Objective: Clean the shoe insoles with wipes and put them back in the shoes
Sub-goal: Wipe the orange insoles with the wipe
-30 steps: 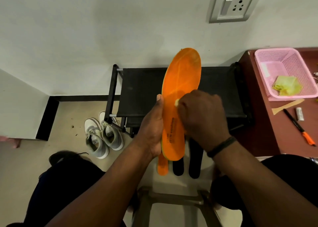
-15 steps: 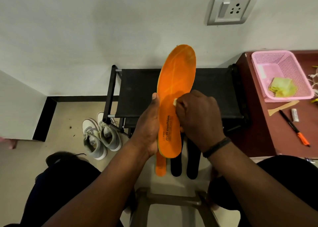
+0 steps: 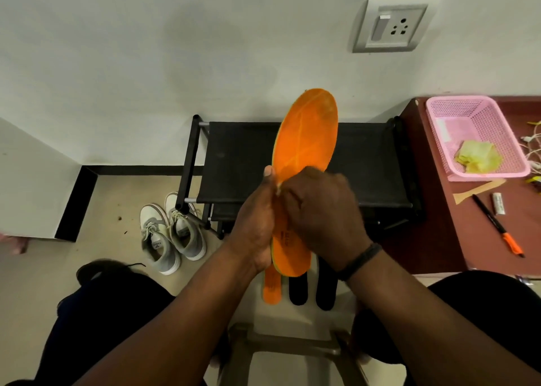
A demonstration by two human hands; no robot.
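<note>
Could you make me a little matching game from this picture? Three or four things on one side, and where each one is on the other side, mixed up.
Things:
1. orange insole
2. grey shoes
3. yellow wipes
4. orange-capped marker

Places:
A. inside the pink basket
B. on the floor beside the black rack
C. lying on the brown table
D. held up in the left hand, with the right hand rubbing it

Pairs: 1-D, 2-B, 3-A, 4-C

shoe rack (image 3: 366, 163) ahead, table (image 3: 439, 239) right
</note>
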